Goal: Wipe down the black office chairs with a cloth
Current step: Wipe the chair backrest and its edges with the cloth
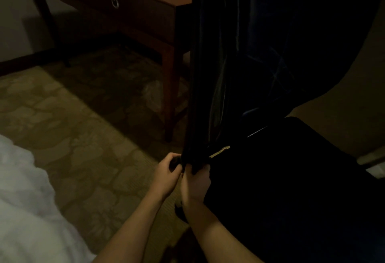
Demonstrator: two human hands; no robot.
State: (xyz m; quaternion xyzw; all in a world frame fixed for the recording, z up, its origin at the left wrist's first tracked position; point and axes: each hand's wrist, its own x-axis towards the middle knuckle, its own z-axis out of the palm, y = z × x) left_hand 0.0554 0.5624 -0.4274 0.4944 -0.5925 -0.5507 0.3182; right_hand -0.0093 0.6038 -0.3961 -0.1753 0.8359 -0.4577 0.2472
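Head view, dim light: the black office chair point(270, 100) stood right of centre, its glossy back edge-on and upright, its seat point(291, 179) near right. Both hands met at the back's lower left corner. The left hand point(166, 174) had fingers curled round something dark; cloth or not, I could not tell. The right hand point(196, 181) pinched the back's bottom edge. Judged: padding soft, vinyl slick, frame stiff; best held by that edge. A wooden desk point(125, 12) stood far left.
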